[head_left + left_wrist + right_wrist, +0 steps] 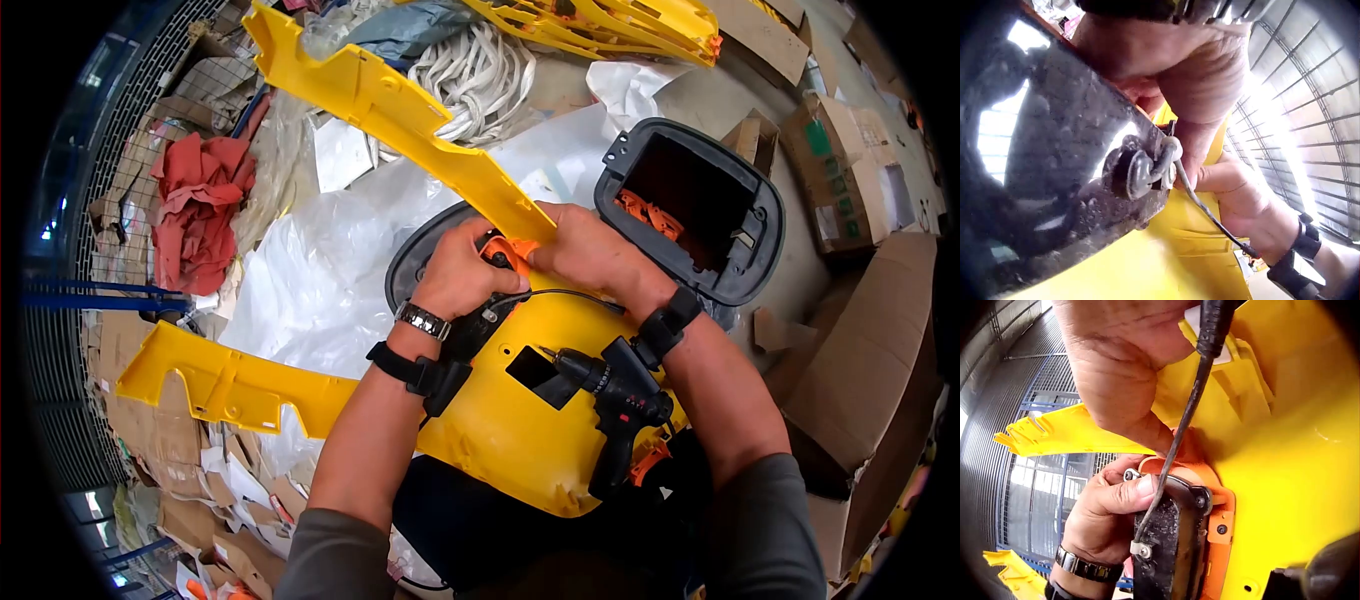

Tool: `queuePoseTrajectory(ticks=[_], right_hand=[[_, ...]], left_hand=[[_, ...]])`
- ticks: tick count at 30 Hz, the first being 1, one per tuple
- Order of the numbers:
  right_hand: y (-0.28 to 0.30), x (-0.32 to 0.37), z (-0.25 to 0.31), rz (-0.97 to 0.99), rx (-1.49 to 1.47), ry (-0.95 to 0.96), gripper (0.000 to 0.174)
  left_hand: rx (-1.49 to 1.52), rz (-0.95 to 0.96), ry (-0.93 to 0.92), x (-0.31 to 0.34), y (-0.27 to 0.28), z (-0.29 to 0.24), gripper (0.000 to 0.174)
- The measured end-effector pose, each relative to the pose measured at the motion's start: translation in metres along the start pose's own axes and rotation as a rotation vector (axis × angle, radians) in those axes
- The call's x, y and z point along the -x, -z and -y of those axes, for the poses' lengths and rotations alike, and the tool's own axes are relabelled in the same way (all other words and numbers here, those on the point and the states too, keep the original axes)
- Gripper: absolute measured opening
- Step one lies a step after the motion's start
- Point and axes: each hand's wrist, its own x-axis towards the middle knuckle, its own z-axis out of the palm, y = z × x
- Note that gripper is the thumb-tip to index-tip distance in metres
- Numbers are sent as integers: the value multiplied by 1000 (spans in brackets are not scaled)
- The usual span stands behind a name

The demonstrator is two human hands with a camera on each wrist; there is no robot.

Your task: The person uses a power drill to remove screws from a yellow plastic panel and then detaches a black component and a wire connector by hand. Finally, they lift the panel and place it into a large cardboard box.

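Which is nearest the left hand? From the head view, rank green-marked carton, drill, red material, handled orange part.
1. Orange part, at the left hand's fingers
2. Drill, right of the hand
3. Red material, off left
4. Green-marked carton, far right

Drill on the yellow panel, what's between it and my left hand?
In the head view, a thin black cable crosses near your left hand; the rest of the stretch to the drill is yellow panel.
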Motion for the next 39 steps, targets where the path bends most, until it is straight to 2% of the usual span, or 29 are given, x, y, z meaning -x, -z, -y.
queuePoseTrajectory(ticks=[3,6,9,12,15,18,19,22,23,25,28,29,30,32,35,38,39], right_hand=[[-4,1,-5,2,-67,6,44],[-5,0,-10,-40,41,37,38],[-6,-3,-20,-27,-180,23,33],[-5,-1,-21,1,-249,-56,34],[-3,-3,-16,-55,-59,49,34],[-5,-13,-33,-50,-18,84,38],[-1,-8,-28,-39,21,24,43],[15,28,-9,-235,229,69,42],[20,46,-8,-342,262,243,33],[39,100,19,-268,236,229,24],[39,188,36,25,179,-9,13],[30,214,28,50,213,-15,12],[22,236,18,29,260,-25,15],[5,264,7,-13,360,-255,27],[-38,279,-8,41,631,-368,56],[-71,263,-23,-32,624,-579,66],[-75,261,-30,-106,604,-569,65]], left_hand=[[-11,-44,-45,-1,-2,0,64],[62,-47,-44,-2,-3,3,65],[155,-71,-50,-5,-1,23,51],[3,-95,-96,-2,-1,26,46],[187,25,27,-11,1,21,45],[219,53,102,-16,2,19,52],[224,58,63,-16,1,18,50],[244,43,62,-17,0,20,49],[246,32,65,-19,1,24,49],[289,16,41,-17,1,24,49],[274,-24,58,-19,8,25,50],[237,-45,64,-19,6,22,49],[198,-67,71,-18,4,20,49],[217,-69,91,-17,2,17,48],[242,-99,72,-23,2,22,46],[323,-102,110,-22,3,22,46],[341,-99,113,-24,5,26,45]])
